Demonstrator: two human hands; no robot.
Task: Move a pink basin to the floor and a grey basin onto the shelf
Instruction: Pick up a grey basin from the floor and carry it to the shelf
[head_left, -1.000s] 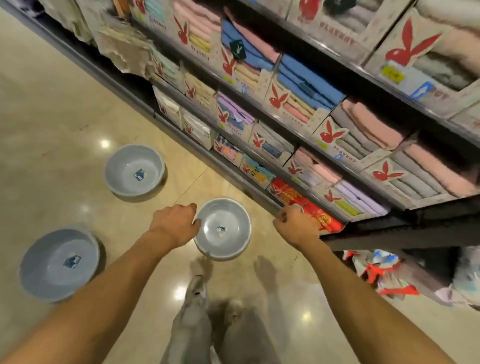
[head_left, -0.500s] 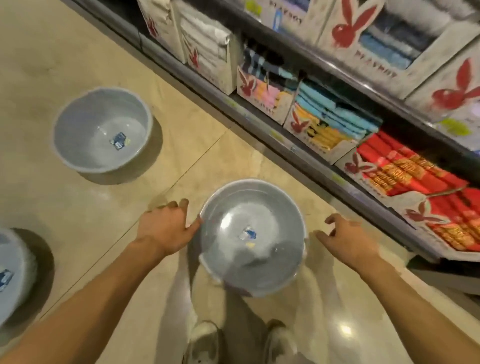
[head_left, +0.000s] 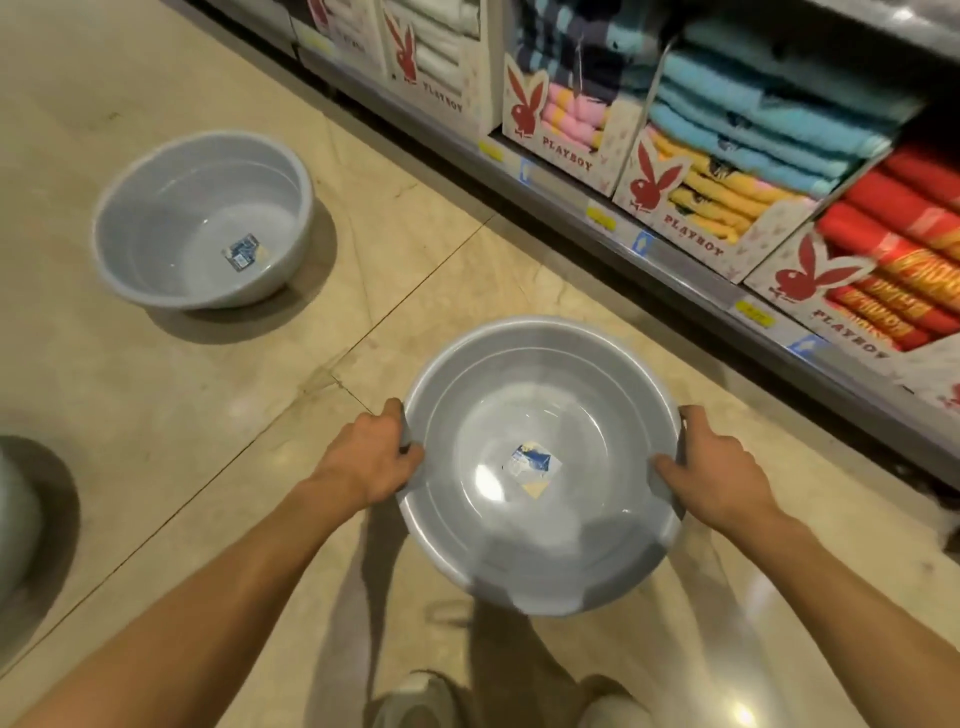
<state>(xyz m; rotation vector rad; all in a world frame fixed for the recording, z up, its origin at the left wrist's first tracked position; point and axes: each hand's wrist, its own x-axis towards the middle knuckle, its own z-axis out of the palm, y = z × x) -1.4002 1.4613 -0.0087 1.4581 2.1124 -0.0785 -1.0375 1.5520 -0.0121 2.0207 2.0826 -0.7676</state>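
Both hands, left hand (head_left: 373, 457) & right hand (head_left: 711, 470), clamp opposite rims of the near grey basin (head_left: 540, 561), w/ another basin (head_left: 202, 218) far left on the floor (head_left: 156, 374).

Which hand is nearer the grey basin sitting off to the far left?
Left. The left hand grips the held basin's rim on the side facing that far basin; the right hand grips the opposite rim, farther away.

Both hands, left hand (head_left: 371, 457) and right hand (head_left: 714, 473), grip opposite rims of a grey basin (head_left: 540, 467) (sticker inside), second grey basin (head_left: 202, 218) sits far left on the floor (head_left: 130, 395).
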